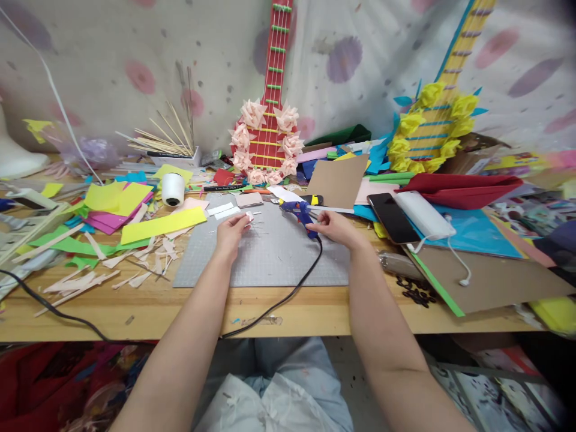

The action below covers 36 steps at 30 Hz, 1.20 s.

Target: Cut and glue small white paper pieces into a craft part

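My left hand (232,233) pinches a small pale pink paper piece (249,218) over the grey cutting mat (270,258). My right hand (335,228) grips the handle of a blue glue gun (300,210) that rests on the mat, its nozzle pointing left toward the paper piece. The gun's black cord (288,294) runs off the front edge of the wooden table (148,309). White paper strips (224,210) lie at the mat's far edge.
A red paper guitar with pink flowers (267,141) and a yellow one (432,129) lean on the back wall. Coloured paper sheets (130,207), scraps and a white thread spool (173,189) crowd the left. A phone (392,217), a white power bank (425,215) and cardboard (490,279) lie right.
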Tool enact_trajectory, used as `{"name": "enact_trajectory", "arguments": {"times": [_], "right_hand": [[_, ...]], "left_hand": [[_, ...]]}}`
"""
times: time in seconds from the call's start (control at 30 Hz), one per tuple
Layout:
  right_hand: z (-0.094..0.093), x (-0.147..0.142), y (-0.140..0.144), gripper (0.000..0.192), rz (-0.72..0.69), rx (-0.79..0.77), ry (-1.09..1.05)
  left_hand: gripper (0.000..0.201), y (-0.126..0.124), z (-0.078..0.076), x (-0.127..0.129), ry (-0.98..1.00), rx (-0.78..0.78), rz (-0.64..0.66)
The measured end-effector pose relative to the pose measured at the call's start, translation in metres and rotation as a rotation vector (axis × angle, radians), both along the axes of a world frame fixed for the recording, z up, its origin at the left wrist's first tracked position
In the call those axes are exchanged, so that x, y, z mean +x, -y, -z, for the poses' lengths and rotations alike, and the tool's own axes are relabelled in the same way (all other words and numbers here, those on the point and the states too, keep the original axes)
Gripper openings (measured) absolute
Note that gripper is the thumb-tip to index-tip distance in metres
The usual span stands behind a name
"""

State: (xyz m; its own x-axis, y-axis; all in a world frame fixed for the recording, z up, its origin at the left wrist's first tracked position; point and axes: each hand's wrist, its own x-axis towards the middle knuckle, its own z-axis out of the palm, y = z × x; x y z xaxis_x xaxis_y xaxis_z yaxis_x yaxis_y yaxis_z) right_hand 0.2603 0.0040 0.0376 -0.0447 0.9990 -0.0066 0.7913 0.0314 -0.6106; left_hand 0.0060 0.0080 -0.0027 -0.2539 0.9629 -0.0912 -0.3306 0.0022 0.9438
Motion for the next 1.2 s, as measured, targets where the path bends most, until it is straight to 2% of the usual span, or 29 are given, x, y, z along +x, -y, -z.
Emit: {"name": "enact_trajectory", "arguments": {"times": [0.1, 0.2, 0.27, 0.33, 0.4, 0.47, 0.57, 0.73, 1.2], "right_hand": [[0.021, -0.016, -0.011, 0.041, -0.027, 0.138, -0.01], [0.033, -0.034, -0.017, 0.036, 0.038, 0.196, -0.065], [0.033, -0.041, -0.016, 0.036, 0.114, 0.204, -0.18], [0.029, -0.045, -0.013, 0.038, 0.129, 0.199, -0.369], [0.024, -0.046, -0.008, 0.04, 0.053, 0.168, -0.552], [0.019, -0.048, -0.003, 0.041, -0.06, 0.104, -0.618], [0.015, -0.051, 0.004, 0.041, -0.124, 0.033, -0.497], [0.01, -0.056, 0.009, 0.038, -0.138, 0.053, -0.333], [0.0, -0.061, 0.015, 0.034, -0.14, 0.017, -0.295]], "left_hand": [[0.029, 0.0, 0.004, 0.002, -0.11, -0.008, -0.008], [0.029, 0.0, 0.005, 0.003, -0.142, -0.022, -0.008], [0.029, 0.001, 0.003, 0.003, -0.145, -0.034, -0.016], [0.029, 0.001, 0.003, 0.003, -0.156, -0.044, -0.023], [0.03, 0.001, 0.003, 0.003, -0.175, -0.048, -0.019], [0.03, 0.001, 0.004, 0.003, -0.198, -0.043, -0.014], [0.03, 0.0, 0.008, 0.001, -0.237, -0.024, -0.021], [0.029, -0.001, 0.012, 0.0, -0.282, -0.014, -0.06], [0.028, 0.001, 0.009, 0.003, -0.324, -0.001, -0.067]]}}
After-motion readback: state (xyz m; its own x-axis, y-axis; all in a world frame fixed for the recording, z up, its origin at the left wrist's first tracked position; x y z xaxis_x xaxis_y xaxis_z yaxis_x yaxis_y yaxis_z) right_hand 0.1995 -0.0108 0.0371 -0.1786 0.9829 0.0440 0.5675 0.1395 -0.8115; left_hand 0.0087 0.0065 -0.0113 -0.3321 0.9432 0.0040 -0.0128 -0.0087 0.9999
